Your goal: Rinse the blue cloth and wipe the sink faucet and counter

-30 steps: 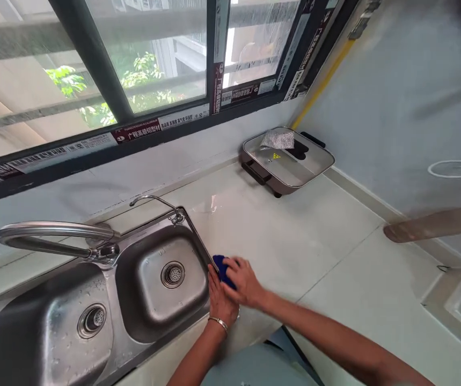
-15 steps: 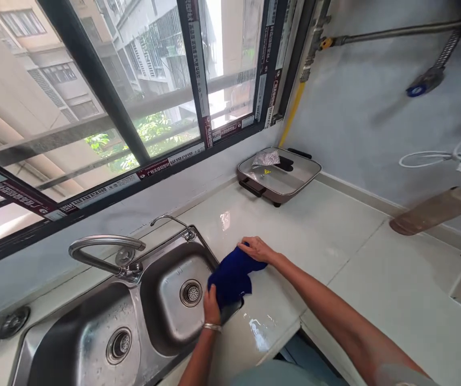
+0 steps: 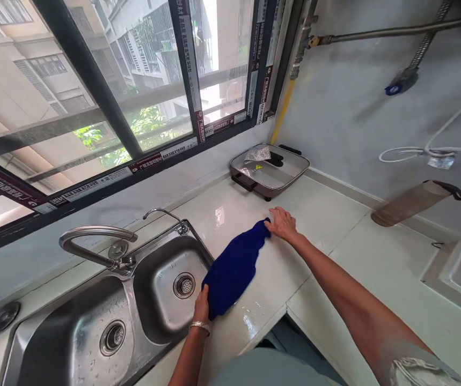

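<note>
A dark blue cloth (image 3: 232,271) is stretched between my two hands, over the white counter and the right rim of the sink. My left hand (image 3: 202,306), with a silvery bracelet at the wrist, grips the cloth's lower left end beside the right basin. At the cloth's narrow upper right end, my right hand (image 3: 282,222) has it pinched, with the other fingers partly extended above the counter. Part of the counter and sink edge is hidden beneath the cloth.
A steel double sink (image 3: 130,305) with a large faucet (image 3: 97,231) and a thin tap (image 3: 161,210) lies at the left. An electric pan (image 3: 270,170) with a glass lid stands by the back corner. A brownish cylindrical object (image 3: 411,203) is at the right wall.
My right hand has moved up and right, away from my left hand, pulling the cloth out longer and flatter. The view has shifted slightly to the right.
</note>
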{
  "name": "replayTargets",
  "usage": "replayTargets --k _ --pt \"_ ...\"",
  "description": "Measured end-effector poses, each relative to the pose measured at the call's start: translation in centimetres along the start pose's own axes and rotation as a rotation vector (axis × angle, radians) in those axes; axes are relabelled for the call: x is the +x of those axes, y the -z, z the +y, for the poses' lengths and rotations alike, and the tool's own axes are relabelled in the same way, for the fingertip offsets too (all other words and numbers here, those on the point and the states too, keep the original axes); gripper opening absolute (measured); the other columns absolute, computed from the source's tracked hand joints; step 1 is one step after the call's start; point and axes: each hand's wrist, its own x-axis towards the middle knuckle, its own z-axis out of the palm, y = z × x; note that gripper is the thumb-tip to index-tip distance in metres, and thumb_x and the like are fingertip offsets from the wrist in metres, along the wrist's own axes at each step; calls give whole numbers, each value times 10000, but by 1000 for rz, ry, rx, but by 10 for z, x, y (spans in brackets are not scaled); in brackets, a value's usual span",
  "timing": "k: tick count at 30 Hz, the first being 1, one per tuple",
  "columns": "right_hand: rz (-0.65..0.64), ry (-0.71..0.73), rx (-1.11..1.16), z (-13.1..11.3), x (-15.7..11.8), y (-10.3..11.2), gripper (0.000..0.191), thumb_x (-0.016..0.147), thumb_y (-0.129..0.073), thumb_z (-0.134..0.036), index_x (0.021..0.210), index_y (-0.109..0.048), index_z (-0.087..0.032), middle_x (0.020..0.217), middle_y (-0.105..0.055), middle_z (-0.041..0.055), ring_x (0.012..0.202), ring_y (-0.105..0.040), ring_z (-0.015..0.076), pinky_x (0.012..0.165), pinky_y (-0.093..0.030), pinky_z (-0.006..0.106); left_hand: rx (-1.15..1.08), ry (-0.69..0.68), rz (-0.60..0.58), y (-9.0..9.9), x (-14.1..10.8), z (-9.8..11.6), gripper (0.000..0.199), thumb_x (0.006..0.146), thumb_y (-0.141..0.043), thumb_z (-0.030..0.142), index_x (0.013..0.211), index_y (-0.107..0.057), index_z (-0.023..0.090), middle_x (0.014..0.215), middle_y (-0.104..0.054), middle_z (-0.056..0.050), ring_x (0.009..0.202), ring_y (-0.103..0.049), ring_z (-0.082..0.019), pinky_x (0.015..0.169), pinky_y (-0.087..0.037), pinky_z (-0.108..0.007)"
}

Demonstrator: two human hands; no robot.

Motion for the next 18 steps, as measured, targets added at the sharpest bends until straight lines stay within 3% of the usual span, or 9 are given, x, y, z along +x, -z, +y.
replayTargets --k 4,8,11,13,15,18 --pt "-192 212 14 11 -29 -36 624 738 -683 -450 1319 -542 -274 1434 -522 96 1353 -427 319 1103 -385 514 -42 110 -71 9 -3 8 617 765 -625 644 1170 -670 181 1200 -725 -132 1189 -649 -291 993 -555 -453" --pt "-309 319 47 22 -31 -56 492 703 -704 -380 1174 -641 -252 1372 -588 94 1349 -449 319 1109 -394 537 -39 165 -131 19 -4 19 511 764 -654 559 1094 -708 174 1112 -752 -122 1151 -664 -306 1006 -536 -480" --pt "-303 352 73 32 -24 -56 281 810 -563 -327 1049 -676 -232 1297 -640 98 1287 -520 268 1125 -398 499 -17 167 -139 28 -6 16 456 602 -819 365 998 -722 161 975 -775 -92 985 -716 -282 920 -570 -437" --pt "-289 363 81 37 -20 -52 247 858 -467 -294 972 -679 -240 1216 -680 89 1234 -563 240 1116 -417 468 -13 156 -126 35 -7 11 469 501 -873 265 928 -719 146 874 -776 -65 850 -725 -240 848 -584 -385" --pt "-267 361 81 37 -19 -48 266 884 -423 -304 970 -668 -247 1178 -690 86 1194 -586 235 1081 -448 451 -26 150 -100 39 -9 8 449 503 -885 268 897 -708 144 822 -771 -48 787 -717 -207 803 -585 -349" --pt "-209 308 57 34 -16 -39 325 920 -365 -362 1058 -633 -240 1068 -701 106 1016 -641 259 948 -509 457 -72 158 -69 42 -11 7 399 627 -838 366 936 -699 156 873 -776 -64 846 -725 -212 810 -591 -351"
